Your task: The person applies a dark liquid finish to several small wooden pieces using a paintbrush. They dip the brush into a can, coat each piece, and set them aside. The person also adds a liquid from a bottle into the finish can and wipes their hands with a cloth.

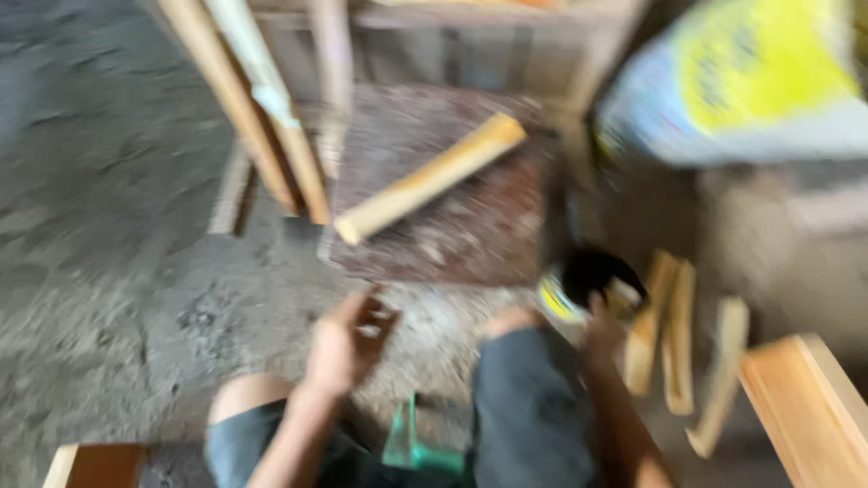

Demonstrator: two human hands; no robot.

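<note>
The picture is blurred by motion. My left hand (348,339) hovers over the ground in front of a dark brown board (470,226), fingers loosely curled and apart, holding nothing I can make out. A pale split wooden stick (429,178) lies diagonally on that board, apart from the hand. My right hand (601,330) reaches to a dark round container with a yellow band (583,280); blur hides whether it grips it. My knees in dark shorts (529,407) are below.
Long pale wooden poles (244,99) lean at the upper left. Several short wood pieces (674,339) lie right of the container. A yellow and white sack (750,81) sits upper right, an orange-brown plank (805,407) lower right, a green object (407,443) between my legs.
</note>
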